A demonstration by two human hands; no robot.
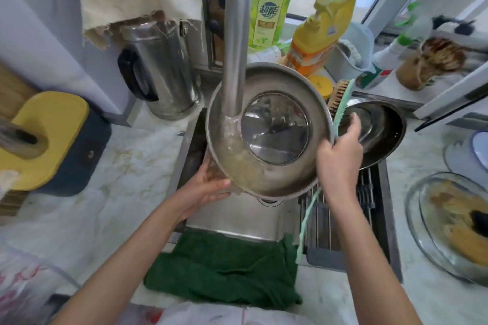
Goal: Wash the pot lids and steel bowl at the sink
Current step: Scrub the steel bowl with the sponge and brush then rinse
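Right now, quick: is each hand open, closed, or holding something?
Left hand: grips the steel bowl at its lower left rim.
Right hand: grips the bowl's right rim; whether it also holds the green brush cannot be told.

Reaching in from 6 o'clock with both bare forearms, elbows apart. Gripping round steel bowl (287,179) at its 8 o'clock rim with left hand (211,187), palm up, thumb along edge. Clamping 3 o'clock rim with right hand (340,150), knuckles up, fingers curled over.
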